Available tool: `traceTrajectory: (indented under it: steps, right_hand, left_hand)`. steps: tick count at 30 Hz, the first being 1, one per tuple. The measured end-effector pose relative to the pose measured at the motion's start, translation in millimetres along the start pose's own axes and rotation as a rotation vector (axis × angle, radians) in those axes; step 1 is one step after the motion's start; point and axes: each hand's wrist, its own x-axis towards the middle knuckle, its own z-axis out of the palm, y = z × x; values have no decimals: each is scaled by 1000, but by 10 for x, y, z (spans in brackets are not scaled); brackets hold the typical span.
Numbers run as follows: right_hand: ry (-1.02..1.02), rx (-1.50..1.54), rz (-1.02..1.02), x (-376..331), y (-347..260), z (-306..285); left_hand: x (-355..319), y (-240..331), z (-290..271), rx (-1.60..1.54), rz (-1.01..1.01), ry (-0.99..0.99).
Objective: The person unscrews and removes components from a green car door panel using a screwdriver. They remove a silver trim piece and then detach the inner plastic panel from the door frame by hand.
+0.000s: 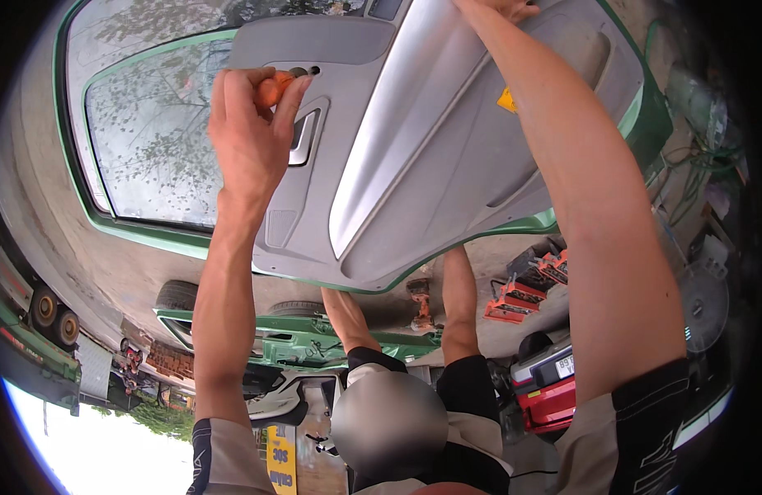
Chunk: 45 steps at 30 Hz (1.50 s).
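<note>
Hard grey-brown ground all round; outdoor yard, bent hard by the lens; green truck with paired wheels at half past eight; green bodywork and a white scooter at seven; upside-down yellow sign between six and seven; bare legs in black shorts toward five, next to a blurred round patch; orange-and-dark power tool at five; orange-and-black cases near four; red machine at half past four; tangled green hose between two and three.

Vehicle door fills the span from ten to one o'clock, inner side up; grey trim, green painted edge, window glass at ten; left hand between ten and eleven, pinching an orange piece between thumb and fingers; that piece sits at eleven, over the trim, just beside a small dark hole; it has a dark grey end, mostly hidden by the grip; right hand at one, cut by the top edge; cannot tell if it holds anything.

Trim looks like matte moulded plastic; long tapering silver strip at twelve, smooth sheen; bright inner handle in a rounded recess toward eleven; small yellow tab past one; glass carries leafy reflections; orange piece is rounded, knob-like.
</note>
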Motion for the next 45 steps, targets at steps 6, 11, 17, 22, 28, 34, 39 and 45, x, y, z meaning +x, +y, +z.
traceTrajectory:
  steps: [6, 11, 17, 22, 28, 34, 39, 45]
  right_hand:
    - [-25, 8, -11, -10, -90, -93]
    - [-32, 3, -31, 7, -70, -142]
    - [-6, 12, -28, 2, -91, -94]
    - [-47, 28, -31, 3, -102, -140]
    - [-17, -1, -30, -13, -86, -109]
    - [41, -15, -36, -11, -107, -46]
    - [8, -17, -38, -10, -56, -65]
    - [18, 5, -23, -23, -118, -70]
  left_hand:
    - [134, 195, -19, -132, -105, 23]
    - [83, 148, -204, -236, -5, -206]
    - [12, 45, -144, 14, -164, -68]
    - [104, 72, 8, 25, 45, 163]
    - [-50, 93, -3, -328, -101, -20]
    - [-58, 92, -10, -2, -344, 43]
    - [-60, 102, 121, -200, -47, 190]
    - [-148, 122, 22, -77, -340, 110]
